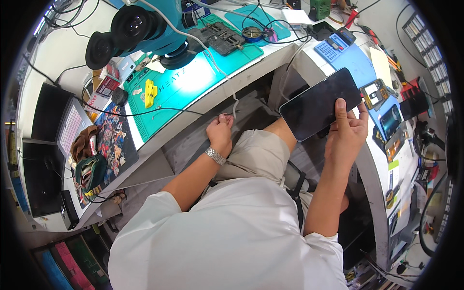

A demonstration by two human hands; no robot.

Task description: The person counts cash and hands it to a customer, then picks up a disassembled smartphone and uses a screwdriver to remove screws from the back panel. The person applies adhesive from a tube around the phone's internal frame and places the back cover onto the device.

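Observation:
My right hand (349,126) is closed round a smartphone (316,104), its thumb lying on the dark screen. The phone is tilted and held above my lap, off the bench edge. My left hand (221,131), with a metal watch at the wrist, pinches the end of a thin black cable (159,110) over the gap below the bench. That cable runs back across the green mat to the left. The plug itself is too small to make out. Close by my left fingertips hangs a loop of white cable (234,99).
A blue microscope (166,31) stands over the green work mat (193,89), near a yellow tool (151,94). A laptop (72,123) and bundled cloths (87,169) lie left. On the right bench are a calculator (333,47), opened phones (374,94) and scissors (391,195).

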